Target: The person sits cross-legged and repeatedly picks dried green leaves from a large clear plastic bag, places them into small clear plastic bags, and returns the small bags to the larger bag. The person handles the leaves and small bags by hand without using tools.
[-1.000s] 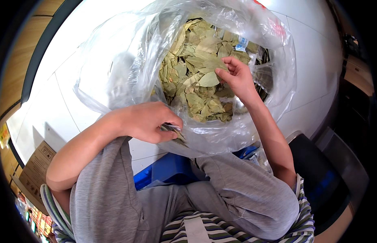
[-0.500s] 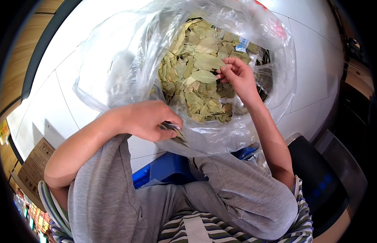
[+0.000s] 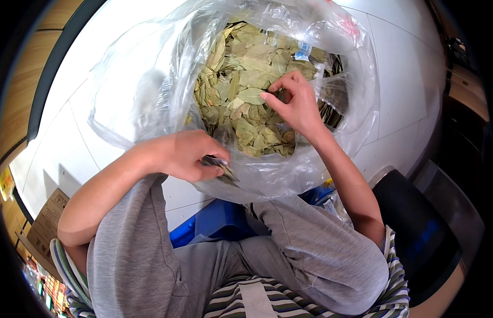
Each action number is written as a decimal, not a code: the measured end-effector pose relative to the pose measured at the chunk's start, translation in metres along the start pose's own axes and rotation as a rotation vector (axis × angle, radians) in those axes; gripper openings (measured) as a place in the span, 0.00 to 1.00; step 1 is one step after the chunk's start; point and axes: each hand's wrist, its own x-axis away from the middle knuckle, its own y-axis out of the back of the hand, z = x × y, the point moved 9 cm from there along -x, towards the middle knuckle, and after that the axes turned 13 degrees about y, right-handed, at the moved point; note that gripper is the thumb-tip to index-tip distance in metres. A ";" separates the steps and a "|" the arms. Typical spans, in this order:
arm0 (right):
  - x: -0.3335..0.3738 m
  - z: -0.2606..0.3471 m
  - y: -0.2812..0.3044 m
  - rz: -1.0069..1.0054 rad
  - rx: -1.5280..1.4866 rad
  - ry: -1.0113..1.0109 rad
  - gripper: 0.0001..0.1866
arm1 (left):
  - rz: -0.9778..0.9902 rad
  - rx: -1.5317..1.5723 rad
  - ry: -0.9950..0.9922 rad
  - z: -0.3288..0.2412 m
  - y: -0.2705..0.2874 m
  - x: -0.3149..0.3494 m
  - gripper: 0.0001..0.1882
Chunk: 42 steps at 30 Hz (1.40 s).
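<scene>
Dry, greenish-brown bay leaves [image 3: 249,124] fill a large clear plastic bag [image 3: 352,114] standing in front of me. My right hand [image 3: 296,103] is over the pile, thumb and forefinger curved and apart. Its thumb tip is at the end of one flat, oval leaf [image 3: 250,96]; no leaf is seen gripped. At the bag's near left edge, my left hand [image 3: 191,156] is closed on what looks like a small clear packet [image 3: 229,172] with leaves in it. The fingers partly hide this packet.
A small blue-and-white packet [image 3: 303,51] lies on the leaves. Blue plastic [image 3: 220,220] is between my grey-trousered legs. A cardboard box [image 3: 47,222] stands at the left, a black cylindrical thing [image 3: 416,233] at the right. White tiles [image 3: 400,79] cover the floor.
My right hand has shifted left and its thumb and fingers have spread apart. The whole bag appears slightly further left in view. My left hand keeps its hold.
</scene>
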 end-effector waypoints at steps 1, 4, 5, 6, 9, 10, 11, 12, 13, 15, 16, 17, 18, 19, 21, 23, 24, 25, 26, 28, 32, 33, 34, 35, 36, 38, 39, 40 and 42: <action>0.000 -0.003 -0.001 -0.009 0.015 0.062 0.12 | -0.026 0.012 0.000 0.001 0.002 -0.001 0.08; 0.006 -0.018 -0.008 0.034 -0.308 -0.130 0.09 | -0.082 0.037 -0.021 0.005 0.008 -0.003 0.09; 0.005 -0.013 -0.002 0.034 -0.307 -0.130 0.09 | -0.117 0.046 -0.037 0.005 0.012 -0.002 0.10; 0.005 -0.005 0.004 0.011 -0.516 -0.178 0.08 | -0.118 0.048 -0.038 0.002 0.014 -0.001 0.10; 0.007 0.015 0.036 -0.065 -0.757 -0.167 0.04 | -0.298 0.201 0.175 0.018 0.036 0.002 0.10; 0.006 0.023 0.049 -0.114 -0.797 -0.108 0.03 | -0.303 0.202 0.176 0.022 0.036 0.001 0.10; 0.006 0.027 0.056 -0.111 -0.796 -0.107 0.03 | -0.366 0.281 0.165 0.026 0.040 0.002 0.10; 0.005 0.033 0.067 -0.132 -0.707 -0.082 0.03 | -0.429 0.359 0.154 0.029 0.045 0.004 0.12; 0.004 0.037 0.074 -0.151 -0.619 -0.056 0.04 | -0.432 0.362 0.154 0.030 0.045 0.006 0.12; 0.004 0.044 0.075 -0.122 -0.580 -0.016 0.04 | -0.347 0.410 0.148 0.021 0.041 0.005 0.14; 0.004 0.049 0.075 -0.093 -0.545 0.022 0.04 | -0.348 0.411 0.146 0.021 0.041 0.004 0.14; 0.004 0.051 0.074 -0.090 -0.545 0.023 0.04 | -0.341 0.411 0.131 0.020 0.040 0.004 0.15; 0.004 0.055 0.068 -0.036 -0.557 0.020 0.04 | -0.335 0.410 0.116 0.019 0.039 0.004 0.17; 0.003 0.058 0.063 0.018 -0.568 0.017 0.04 | -0.336 0.412 0.117 0.020 0.038 0.004 0.17; 0.001 0.055 0.071 -0.077 -0.582 0.010 0.04 | -0.370 0.361 0.088 0.019 0.040 0.005 0.20; -0.001 0.048 0.087 -0.218 -0.562 0.013 0.03 | -0.362 0.379 0.084 0.019 0.040 0.006 0.21; -0.001 0.047 0.090 -0.217 -0.563 0.014 0.03 | -0.353 0.394 0.080 0.018 0.040 0.006 0.21; -0.001 0.048 0.089 -0.170 -0.571 0.017 0.03 | -0.355 0.395 0.080 0.018 0.040 0.007 0.21; -0.001 0.049 0.086 -0.123 -0.577 0.018 0.03 | -0.353 0.401 0.085 0.018 0.039 0.007 0.21; 0.000 0.052 0.078 -0.088 -0.551 -0.001 0.03 | -0.353 0.407 0.089 0.017 0.040 0.008 0.21; 0.004 0.059 0.059 -0.016 -0.549 0.005 0.04 | -0.342 0.384 0.056 0.015 0.039 0.005 0.21; 0.004 0.063 0.055 0.009 -0.525 0.016 0.04 | -0.343 0.383 0.046 0.015 0.038 0.005 0.21; 0.003 0.066 0.051 0.035 -0.502 0.026 0.04 | -0.344 0.385 0.049 0.014 0.038 0.006 0.21; 0.005 0.066 0.045 0.074 -0.477 -0.004 0.04 | -0.326 0.430 0.067 0.013 0.037 0.006 0.22; 0.004 0.067 0.041 0.073 -0.477 -0.005 0.04 | -0.309 0.475 0.085 0.013 0.036 0.005 0.22; -0.001 0.092 0.036 0.068 -0.250 0.251 0.05 | -0.313 0.452 0.051 0.011 0.036 0.005 0.22; 0.000 0.092 0.032 0.078 -0.255 0.176 0.05 | -0.319 0.430 0.018 0.009 0.037 0.005 0.22; -0.001 0.094 0.030 0.078 -0.256 0.177 0.05 | -0.319 0.431 0.019 0.010 0.035 0.004 0.22; -0.002 0.102 0.032 0.028 -0.292 0.276 0.05 | -0.394 0.440 -0.024 0.012 0.038 0.005 0.21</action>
